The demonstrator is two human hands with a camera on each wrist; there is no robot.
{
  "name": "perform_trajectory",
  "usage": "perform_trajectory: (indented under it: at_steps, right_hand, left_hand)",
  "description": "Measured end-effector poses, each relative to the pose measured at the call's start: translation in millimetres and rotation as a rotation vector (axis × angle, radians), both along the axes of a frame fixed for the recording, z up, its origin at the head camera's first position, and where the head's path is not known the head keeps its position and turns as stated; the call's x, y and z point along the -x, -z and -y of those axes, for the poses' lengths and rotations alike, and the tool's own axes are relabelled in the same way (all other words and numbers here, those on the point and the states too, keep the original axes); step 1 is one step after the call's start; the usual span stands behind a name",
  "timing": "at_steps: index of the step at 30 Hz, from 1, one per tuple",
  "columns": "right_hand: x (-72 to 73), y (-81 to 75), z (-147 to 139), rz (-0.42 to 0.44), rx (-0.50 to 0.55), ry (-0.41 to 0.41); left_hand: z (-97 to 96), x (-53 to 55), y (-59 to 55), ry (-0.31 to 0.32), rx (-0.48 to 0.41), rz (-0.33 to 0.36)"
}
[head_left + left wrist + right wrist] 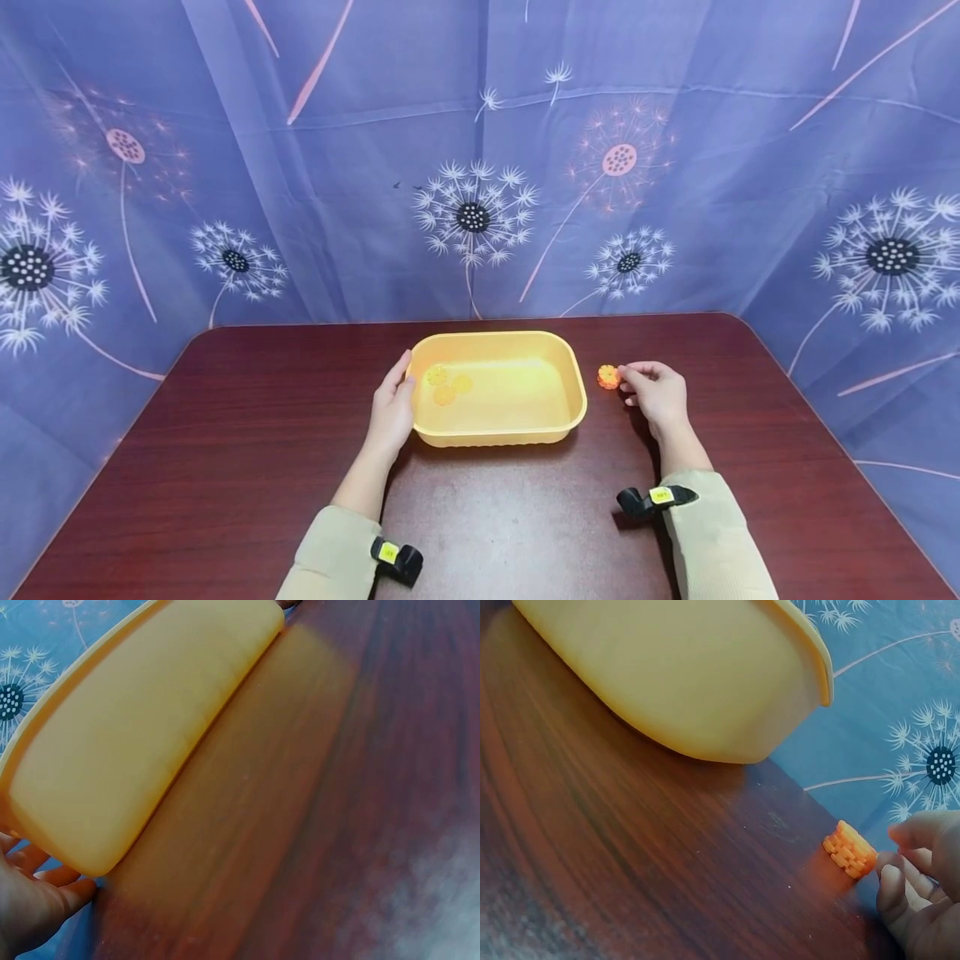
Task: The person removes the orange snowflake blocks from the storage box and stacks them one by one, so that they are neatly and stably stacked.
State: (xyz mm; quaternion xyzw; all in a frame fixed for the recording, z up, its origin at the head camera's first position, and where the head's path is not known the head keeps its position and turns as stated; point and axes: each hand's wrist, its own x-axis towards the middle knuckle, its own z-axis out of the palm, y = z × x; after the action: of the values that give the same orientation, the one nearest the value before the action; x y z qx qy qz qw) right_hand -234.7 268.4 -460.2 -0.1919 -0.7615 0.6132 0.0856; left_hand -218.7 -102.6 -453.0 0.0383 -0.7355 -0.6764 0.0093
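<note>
A yellow plastic basin (510, 433) stands on the table. Inside, near its left end, lie a yellow notched disc (436, 376) and two more yellow-orange discs (445, 395). My left hand (392, 410) rests against the basin's left end, its fingers extended along the outer wall; the left wrist view shows the fingers (71, 894) by a lower corner. To the right of the basin is a short stack of orange notched discs (850, 850). My right hand (657, 395) is at the stack's right side, fingertips bent and close to it, with nothing visible between thumb and forefinger.
The dark red-brown wooden table (225, 467) has rounded far corners. A blue curtain (337, 208) with a dandelion print hangs behind it and along both sides. Black straps (637, 502) are on both sleeves.
</note>
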Motion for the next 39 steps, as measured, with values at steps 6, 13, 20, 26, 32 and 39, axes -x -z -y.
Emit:
perform_trajectory:
  at_steps: [6, 13, 20, 26, 32, 39]
  right_hand:
    - [-1.8, -8.3, 0, -0.024, -0.007, 0.004]
    - [-5.7, -17.9, 3, -0.039, 0.046, 0.013]
    - [-0.5, -28.8, 16, -0.098, -0.021, -0.120]
    - [5.8, -44.8, 26, -0.127, -0.096, -0.272]
    - [9.1, -58.3, 42, -0.166, -0.212, -0.358]
    - [13.7, -67.3, 66, -0.190, -0.183, -0.445]
  left_hand:
    - [-2.4, -0.3, 0.9, 0.007, -0.011, 0.003]
    - [-6.2, -1.5, 3.3, 0.007, -0.004, 0.001]
    - [-5.8, -4.6, -0.4, 0.013, 0.007, 0.008]
    - [-4.0, -1.2, 4.3, 0.003, 0.009, 0.003]
    - [-2.2, 0.1, 2.2, 0.006, -0.002, -0.020]
    - [0.4, -0.1, 0.1, -0.004, -0.010, -0.011]
